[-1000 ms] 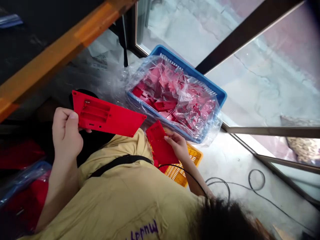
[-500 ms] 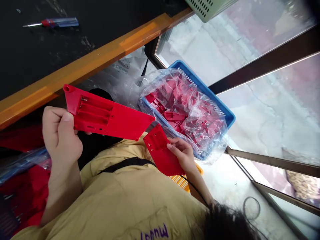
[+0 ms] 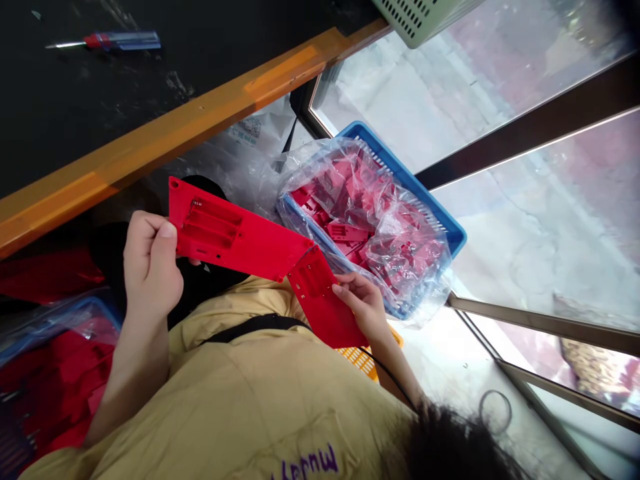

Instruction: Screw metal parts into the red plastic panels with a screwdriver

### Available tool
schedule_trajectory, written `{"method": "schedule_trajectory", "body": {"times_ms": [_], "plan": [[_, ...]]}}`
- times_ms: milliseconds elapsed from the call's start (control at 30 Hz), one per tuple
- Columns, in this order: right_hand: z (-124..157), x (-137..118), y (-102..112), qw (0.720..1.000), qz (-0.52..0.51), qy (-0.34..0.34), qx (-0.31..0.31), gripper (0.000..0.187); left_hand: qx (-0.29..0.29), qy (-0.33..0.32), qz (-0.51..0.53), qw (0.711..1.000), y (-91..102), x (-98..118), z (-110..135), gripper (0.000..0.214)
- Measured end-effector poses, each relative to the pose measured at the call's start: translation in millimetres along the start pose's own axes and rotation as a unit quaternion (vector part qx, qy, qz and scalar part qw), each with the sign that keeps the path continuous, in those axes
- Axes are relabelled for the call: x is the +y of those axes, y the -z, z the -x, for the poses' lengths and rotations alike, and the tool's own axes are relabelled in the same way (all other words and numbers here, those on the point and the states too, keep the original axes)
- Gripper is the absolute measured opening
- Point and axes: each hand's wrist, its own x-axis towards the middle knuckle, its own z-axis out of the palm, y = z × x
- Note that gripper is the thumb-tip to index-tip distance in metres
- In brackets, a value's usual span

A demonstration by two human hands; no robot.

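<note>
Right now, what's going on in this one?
A person holds two red plastic pieces. The left hand holds a long red panel by one end. The right hand holds a small red plate, its corner meeting the panel's far end. Beside them sits a blue basket of bagged red parts.

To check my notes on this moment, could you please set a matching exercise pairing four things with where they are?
Things:
1. long red panel
2. small red plate
3. screwdriver
4. clear bag of red parts

Places:
A. on the black table
B. in the blue basket
C. in the right hand
D. in the left hand

Pairs: 1-D, 2-C, 3-A, 4-B.
</note>
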Motion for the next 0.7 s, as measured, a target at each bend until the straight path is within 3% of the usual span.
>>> {"method": "schedule_trajectory", "body": {"times_ms": [167,533,700], "plan": [[-1,1,0,1.0,-0.008,-0.004,0.004,0.037,-0.007,0.021,0.002,1.0,-0.5,-5,1,0.014],[-7,9,2,0.999,-0.023,-0.015,0.023,0.037,-0.067,0.205,0.057,0.975,-1.5,-25,8,0.018],[-10,12,2,0.999,-0.017,-0.009,0.028,0.035,-0.078,0.251,0.071,0.962,-2.1,-37,9,0.02]]}}
